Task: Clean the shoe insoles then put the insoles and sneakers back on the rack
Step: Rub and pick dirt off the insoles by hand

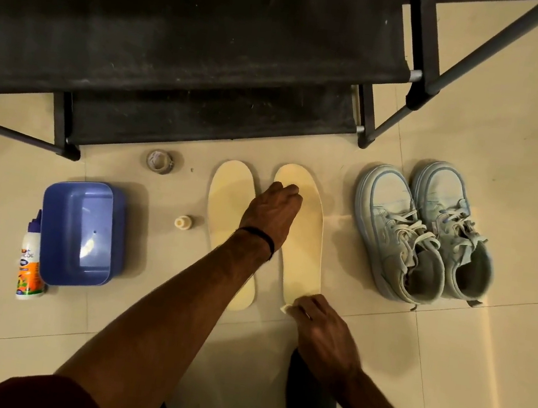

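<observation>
Two pale yellow insoles lie side by side on the tiled floor, the left insole [228,191] and the right insole [307,243]. My left hand [271,212] reaches forward and presses down on the toe part of the right insole. At that insole's heel my right hand [322,334] pinches a small white wipe [286,308] against it. A pair of light blue sneakers [424,234] stands on the floor to the right of the insoles. The black shoe rack [177,55] stands just beyond them.
A blue plastic tub [80,233] sits to the left, with a white and orange bottle [30,265] lying beside it. A small cap [184,221] and a roll of tape [161,162] rest on the floor near the rack's foot.
</observation>
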